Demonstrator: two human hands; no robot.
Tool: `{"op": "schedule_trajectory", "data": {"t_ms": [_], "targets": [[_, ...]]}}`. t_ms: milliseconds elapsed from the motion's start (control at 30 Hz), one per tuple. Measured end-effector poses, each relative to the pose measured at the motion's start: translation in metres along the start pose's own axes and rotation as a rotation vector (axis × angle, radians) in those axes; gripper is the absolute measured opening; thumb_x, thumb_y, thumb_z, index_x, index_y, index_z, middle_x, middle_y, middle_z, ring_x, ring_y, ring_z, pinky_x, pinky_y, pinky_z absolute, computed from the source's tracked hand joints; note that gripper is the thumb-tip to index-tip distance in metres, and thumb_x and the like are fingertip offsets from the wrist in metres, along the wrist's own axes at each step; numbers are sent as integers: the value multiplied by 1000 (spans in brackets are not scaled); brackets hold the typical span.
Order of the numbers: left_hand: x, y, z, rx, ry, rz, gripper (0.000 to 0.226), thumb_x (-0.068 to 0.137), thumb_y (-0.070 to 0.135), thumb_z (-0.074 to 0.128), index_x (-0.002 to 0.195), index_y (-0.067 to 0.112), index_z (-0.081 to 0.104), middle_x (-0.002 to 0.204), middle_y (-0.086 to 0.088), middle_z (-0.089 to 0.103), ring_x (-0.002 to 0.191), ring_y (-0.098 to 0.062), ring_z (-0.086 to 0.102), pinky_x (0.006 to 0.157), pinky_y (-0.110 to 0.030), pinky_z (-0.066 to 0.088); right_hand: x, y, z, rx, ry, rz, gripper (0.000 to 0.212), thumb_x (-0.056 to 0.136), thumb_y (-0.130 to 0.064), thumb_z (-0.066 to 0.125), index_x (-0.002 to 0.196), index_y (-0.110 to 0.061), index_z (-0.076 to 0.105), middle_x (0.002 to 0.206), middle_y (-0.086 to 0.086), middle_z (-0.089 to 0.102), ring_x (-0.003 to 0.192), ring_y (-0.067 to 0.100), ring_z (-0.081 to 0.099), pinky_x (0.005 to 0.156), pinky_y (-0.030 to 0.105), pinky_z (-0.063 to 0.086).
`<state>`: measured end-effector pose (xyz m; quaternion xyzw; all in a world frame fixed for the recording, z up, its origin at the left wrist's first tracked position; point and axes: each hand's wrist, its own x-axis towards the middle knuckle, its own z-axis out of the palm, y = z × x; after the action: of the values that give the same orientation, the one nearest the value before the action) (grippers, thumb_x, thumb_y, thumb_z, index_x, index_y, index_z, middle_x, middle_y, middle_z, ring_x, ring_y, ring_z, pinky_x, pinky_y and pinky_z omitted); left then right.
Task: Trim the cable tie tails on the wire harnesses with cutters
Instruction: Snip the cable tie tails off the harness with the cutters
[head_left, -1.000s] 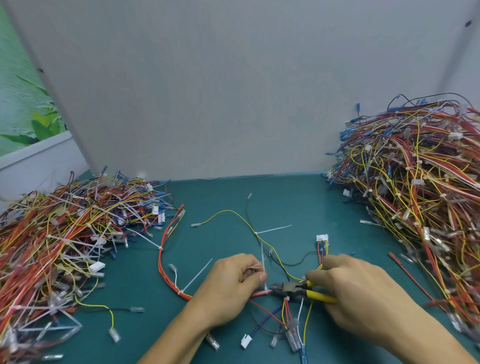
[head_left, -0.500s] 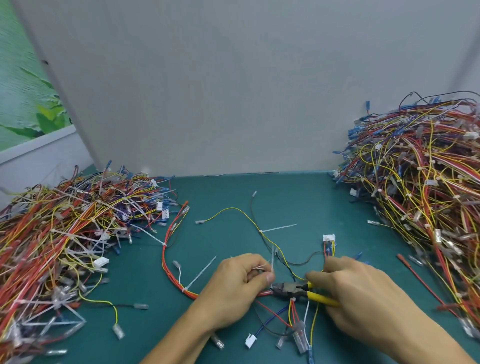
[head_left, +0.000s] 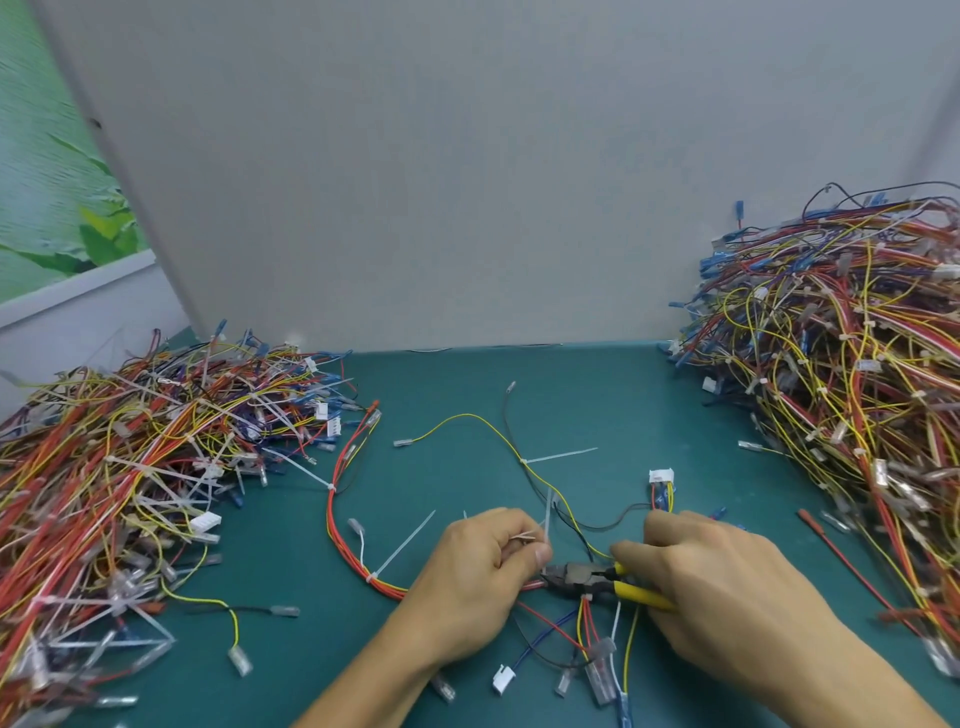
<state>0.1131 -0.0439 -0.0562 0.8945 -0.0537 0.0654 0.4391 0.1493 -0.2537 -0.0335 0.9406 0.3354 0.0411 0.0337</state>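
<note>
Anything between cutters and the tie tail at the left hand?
Nothing visible. The cutters, gripped by the right hand, point at the left hand pinching the wire harness, just below the upright tie tail.

Our left grip (head_left: 483, 577) is curled, thumb and forefinger pinching a tie tail (head_left: 548, 512). Our right grip (head_left: 717, 582) wraps the cutters (head_left: 587, 577). Both forearms reach in from below, knuckles up.

harness heaps (head_left: 130, 467) (head_left: 841, 374) flank bare mat (head_left: 613, 395); loose harness (head_left: 467, 447) lies between.
</note>
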Motion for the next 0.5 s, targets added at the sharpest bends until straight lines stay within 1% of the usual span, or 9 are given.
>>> {"op": "schedule_trajectory", "data": {"t_ms": [167, 300, 500], "targets": [[1, -1, 0, -4, 9, 9, 21, 91, 19, 60, 72, 27, 58, 55, 20, 48, 53, -2, 39, 56, -13, 30, 0, 2, 0, 5, 1, -12, 22, 94, -40, 34, 110, -29, 43, 102, -7, 44, 103, 17, 49, 64, 30, 33], [1, -4, 2, -1, 28, 18, 17, 91, 22, 60, 74, 25, 60, 54, 19, 45, 54, -3, 38, 56, -14, 29, 0, 1, -1, 10, 0, -9, 18, 94, -37, 36, 107, -28, 45, 101, -6, 46, 101, 19, 52, 65, 31, 35], [1, -7, 0, -42, 30, 14, 18, 92, 22, 57, 73, 23, 56, 51, 11, 36, 52, -6, 31, 52, -18, 28, 1, -1, -2, -55, -22, 17, 18, 92, -32, 38, 107, -28, 47, 102, -4, 49, 96, 24, 55, 61, 32, 32]]}}
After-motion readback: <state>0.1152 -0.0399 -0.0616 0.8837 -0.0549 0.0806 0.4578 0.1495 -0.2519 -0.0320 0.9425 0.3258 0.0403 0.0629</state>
